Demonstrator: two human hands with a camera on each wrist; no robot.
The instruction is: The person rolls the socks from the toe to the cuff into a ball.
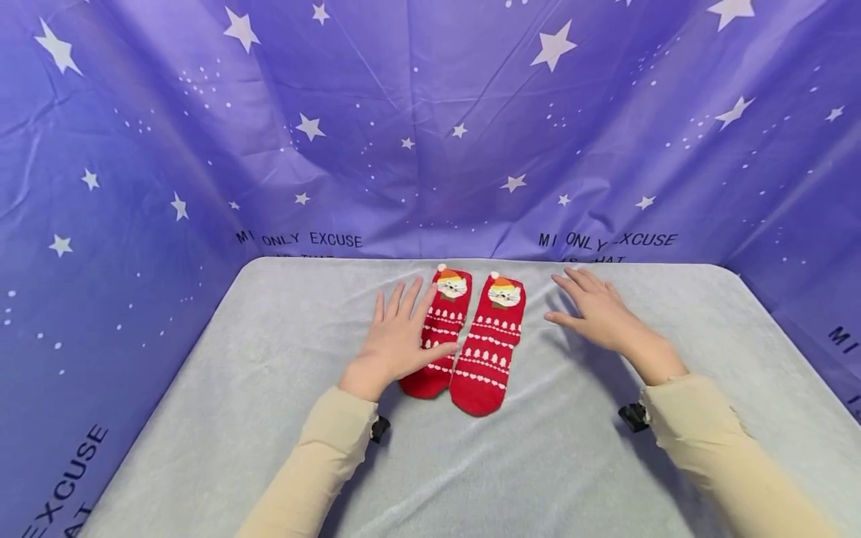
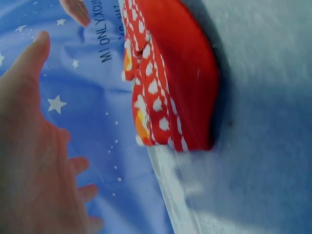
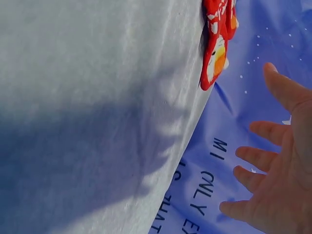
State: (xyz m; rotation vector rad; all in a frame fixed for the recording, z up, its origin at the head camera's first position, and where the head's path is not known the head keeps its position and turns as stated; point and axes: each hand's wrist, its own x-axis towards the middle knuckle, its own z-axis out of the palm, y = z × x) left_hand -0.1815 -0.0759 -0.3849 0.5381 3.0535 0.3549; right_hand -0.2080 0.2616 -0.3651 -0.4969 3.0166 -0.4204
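The left hand [image 1: 393, 340], fingers spread, lies partly over the left sock [image 1: 439, 329]. The right sock [image 1: 489, 345] sits just beyond its thumb, long axis running away from the person on the bench [image 1: 269, 388]. The right hand [image 1: 595, 310], fingers spread, hovers farther off.

Two red socks [image 1: 471, 336] lie side by side at the middle of the grey table [image 1: 269, 418], toward its far edge. They are the only things on it. The left hand [image 1: 397, 340] is flat at 9 o'clock from the socks, with its thumb on the left sock. The right hand [image 1: 595, 310] is at 3 o'clock, a little apart from them. From 6 o'clock the way to the socks is bare cloth. At 12 o'clock the starry blue curtain [image 1: 430, 134] rises just behind the table and blocks that side.
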